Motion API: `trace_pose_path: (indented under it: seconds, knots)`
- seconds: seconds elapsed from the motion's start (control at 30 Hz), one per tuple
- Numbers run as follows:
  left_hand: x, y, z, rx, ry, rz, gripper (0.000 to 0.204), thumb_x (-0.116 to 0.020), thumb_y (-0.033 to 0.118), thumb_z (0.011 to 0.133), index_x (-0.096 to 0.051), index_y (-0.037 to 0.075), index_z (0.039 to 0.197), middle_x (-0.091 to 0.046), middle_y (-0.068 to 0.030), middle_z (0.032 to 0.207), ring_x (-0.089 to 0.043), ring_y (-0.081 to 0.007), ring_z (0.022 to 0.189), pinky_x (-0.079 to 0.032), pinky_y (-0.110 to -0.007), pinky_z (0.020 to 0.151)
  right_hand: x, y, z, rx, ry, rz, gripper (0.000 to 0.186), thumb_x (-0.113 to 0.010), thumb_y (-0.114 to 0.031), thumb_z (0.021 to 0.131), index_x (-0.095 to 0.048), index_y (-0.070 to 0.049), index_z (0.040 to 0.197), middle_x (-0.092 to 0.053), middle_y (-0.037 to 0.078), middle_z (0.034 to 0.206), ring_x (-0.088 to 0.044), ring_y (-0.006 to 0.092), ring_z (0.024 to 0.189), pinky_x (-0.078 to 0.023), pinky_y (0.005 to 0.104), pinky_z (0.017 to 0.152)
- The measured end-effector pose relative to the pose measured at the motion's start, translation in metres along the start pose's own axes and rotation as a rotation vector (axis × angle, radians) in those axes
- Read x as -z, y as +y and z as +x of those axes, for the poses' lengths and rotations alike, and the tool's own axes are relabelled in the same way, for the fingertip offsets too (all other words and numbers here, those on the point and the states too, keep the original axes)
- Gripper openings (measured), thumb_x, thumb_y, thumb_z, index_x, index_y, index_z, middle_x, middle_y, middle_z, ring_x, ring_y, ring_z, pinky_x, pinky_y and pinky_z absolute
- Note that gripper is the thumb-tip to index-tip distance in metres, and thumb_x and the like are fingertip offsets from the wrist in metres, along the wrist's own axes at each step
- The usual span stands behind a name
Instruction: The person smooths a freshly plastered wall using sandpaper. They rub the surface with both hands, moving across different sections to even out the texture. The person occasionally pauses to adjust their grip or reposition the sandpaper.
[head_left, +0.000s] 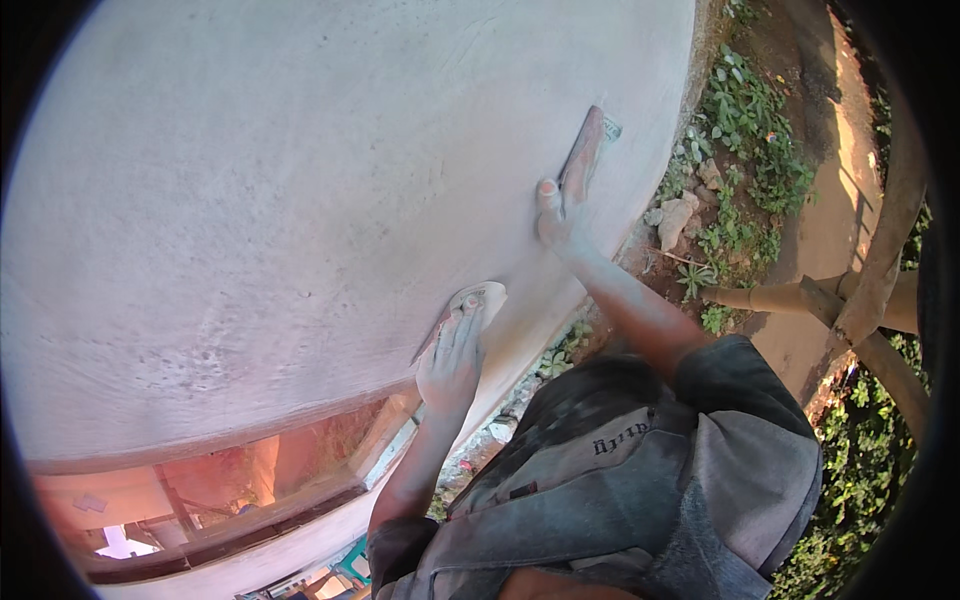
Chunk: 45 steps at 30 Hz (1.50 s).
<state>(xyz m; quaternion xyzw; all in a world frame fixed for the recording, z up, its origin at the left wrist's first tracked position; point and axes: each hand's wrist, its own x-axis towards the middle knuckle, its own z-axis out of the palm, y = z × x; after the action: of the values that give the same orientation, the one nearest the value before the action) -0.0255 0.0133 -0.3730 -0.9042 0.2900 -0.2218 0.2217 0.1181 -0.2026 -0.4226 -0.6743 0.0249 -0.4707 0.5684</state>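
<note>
Covering a pale sheet [491,300] on the wall [290,200], the left hand [452,362] lies flat, sheet jutting rightward; right hand [562,212], farther up, covers second sheet [612,128] (clamping: cannot tell).

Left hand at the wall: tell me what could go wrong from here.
The left hand is close to the window frame, so it might knock against it. The pale sheet under it extends past the fingertips, so its free edge could catch or fold. The right hand looks powdery, as does the left, so either may slip.
</note>
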Motion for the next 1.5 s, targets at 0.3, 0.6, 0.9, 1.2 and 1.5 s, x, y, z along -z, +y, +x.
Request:
trace_pose_path:
  seconds: [0.3,0.6,0.9,1.2,1.5]
  knots:
    - [0.008,-0.004,0.016,-0.028,0.232,0.002,0.041,-0.056,0.021,0.080,-0.061,0.015,0.121,-0.053,-0.0006,0.133,-0.049,-0.0177,0.119,-0.040,-0.036,0.095,0.038,0.008,-0.085,0.313,-0.333,-0.025,0.039,-0.042,-0.008,0.091,-0.048,0.005,0.128,-0.046,0.026,0.134,-0.041,0.0422,0.126,-0.032,0.0487,0.104]
    - [0.044,0.027,0.025,-0.065,0.179,-0.647,0.034,-0.066,0.024,0.072,-0.066,0.016,0.105,-0.049,-0.0054,0.136,-0.045,-0.0244,0.124,-0.041,-0.040,0.093,0.098,-0.038,-0.015,-0.021,-1.088,0.198,0.023,-0.045,0.000,0.075,-0.066,0.002,0.084,-0.067,0.015,0.094,-0.061,0.0244,0.086,-0.047,0.0335,0.080]
    - [0.051,0.040,0.010,0.405,0.294,-1.162,0.032,-0.064,0.005,0.072,-0.067,0.006,0.104,-0.054,-0.0131,0.123,-0.054,-0.0302,0.110,-0.044,-0.042,0.089,0.071,-0.098,-0.005,0.273,-1.114,0.226,0.021,-0.047,-0.005,0.077,-0.066,-0.004,0.088,-0.065,0.011,0.088,-0.059,0.0258,0.083,-0.044,0.0383,0.078]
    - [0.037,0.046,-0.064,0.573,0.188,-1.045,0.036,-0.066,0.004,0.067,-0.067,0.006,0.103,-0.058,-0.0124,0.098,-0.057,-0.0315,0.088,-0.045,-0.041,0.079,0.007,-0.134,-0.031,0.947,-0.647,-0.109,0.057,-0.051,-0.039,0.089,-0.044,-0.009,0.137,-0.032,0.016,0.148,-0.022,0.0330,0.140,-0.011,0.0551,0.110]
    - [0.041,0.060,-0.083,0.650,0.157,-0.929,0.033,-0.064,0.001,0.069,-0.068,0.008,0.101,-0.061,-0.0103,0.098,-0.059,-0.0286,0.087,-0.045,-0.039,0.076,-0.036,-0.190,0.046,0.974,-0.298,-0.114,0.063,-0.051,-0.051,0.087,-0.042,-0.019,0.141,-0.033,0.012,0.148,-0.025,0.0327,0.138,-0.020,0.0551,0.107]
